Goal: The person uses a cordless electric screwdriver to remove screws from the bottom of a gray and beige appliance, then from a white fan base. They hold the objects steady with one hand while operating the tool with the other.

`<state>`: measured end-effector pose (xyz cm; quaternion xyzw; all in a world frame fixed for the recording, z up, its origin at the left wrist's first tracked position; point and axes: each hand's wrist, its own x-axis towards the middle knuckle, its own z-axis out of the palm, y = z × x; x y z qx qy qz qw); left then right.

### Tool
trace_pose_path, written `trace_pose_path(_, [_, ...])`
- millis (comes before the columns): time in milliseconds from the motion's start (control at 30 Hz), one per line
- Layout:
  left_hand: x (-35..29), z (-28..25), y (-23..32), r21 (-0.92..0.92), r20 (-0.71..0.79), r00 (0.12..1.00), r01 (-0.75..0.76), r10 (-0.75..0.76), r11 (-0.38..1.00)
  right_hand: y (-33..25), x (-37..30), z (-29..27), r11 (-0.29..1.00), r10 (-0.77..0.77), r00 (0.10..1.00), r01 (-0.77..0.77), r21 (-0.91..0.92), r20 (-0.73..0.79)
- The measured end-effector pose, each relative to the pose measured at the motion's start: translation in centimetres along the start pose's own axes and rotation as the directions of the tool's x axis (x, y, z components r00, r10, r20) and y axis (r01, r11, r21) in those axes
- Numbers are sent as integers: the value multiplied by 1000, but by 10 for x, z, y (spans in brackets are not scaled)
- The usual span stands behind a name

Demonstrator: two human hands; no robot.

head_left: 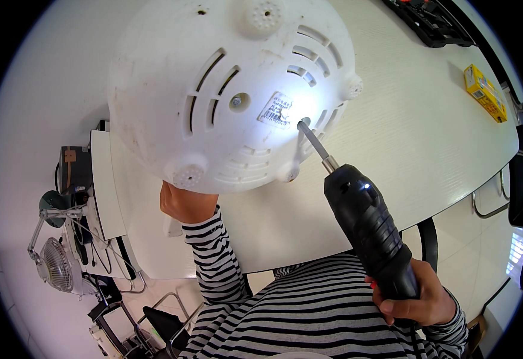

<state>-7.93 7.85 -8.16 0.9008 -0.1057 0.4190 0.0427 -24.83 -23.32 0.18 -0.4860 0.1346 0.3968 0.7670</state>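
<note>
A white rounded plastic appliance housing (160, 119), perhaps a rice cooker, is tilted up with its underside facing me. It has curved vent slots, round feet, a small printed label (276, 110) and a recessed screw (236, 102). My left hand (191, 202) holds it at the lower left edge, its fingers hidden behind the shell. Closed around the handle of a black electric screwdriver (366, 221) is my right hand (420, 298). The long bit reaches a hole right of the label, lit by the tool's lamp. Whether a screw sits there is hidden.
The white table (411, 155) spreads beneath the housing. A yellow box (485, 93) lies at the right, with a black tool case (432, 21) at the far right. Off to the left are a fan (57, 264), a dark box (75, 170) and a folding chair (167, 328).
</note>
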Motion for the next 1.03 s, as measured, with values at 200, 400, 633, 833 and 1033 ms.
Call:
trace_pose_path(200, [-1, 0, -2, 2, 5, 1000, -5, 5, 1000, -3, 0, 3, 999, 27, 1000, -27, 17, -7])
trace_pose_path(400, [0, 1, -2, -3, -14, 1000, -3, 3, 1000, -2, 0, 2, 1000, 6, 1000, -6, 3, -9])
trace_pose_path(633, [0, 2, -2, -4, -27, 999, -20, 19, 1000, -1, 0, 1, 999, 20, 1000, -19, 29, -7])
trace_pose_path(833, [-1, 1, -2, 0, -19, 1000, 4, -4, 1000, -4, 0, 1, 999, 47, 999, -47, 15, -9])
trace_pose_path(1033, [0, 1, -1, 0, 0, 1000, 11, -11, 1000, -2, 1, 0, 999, 40, 999, -40, 21, 1])
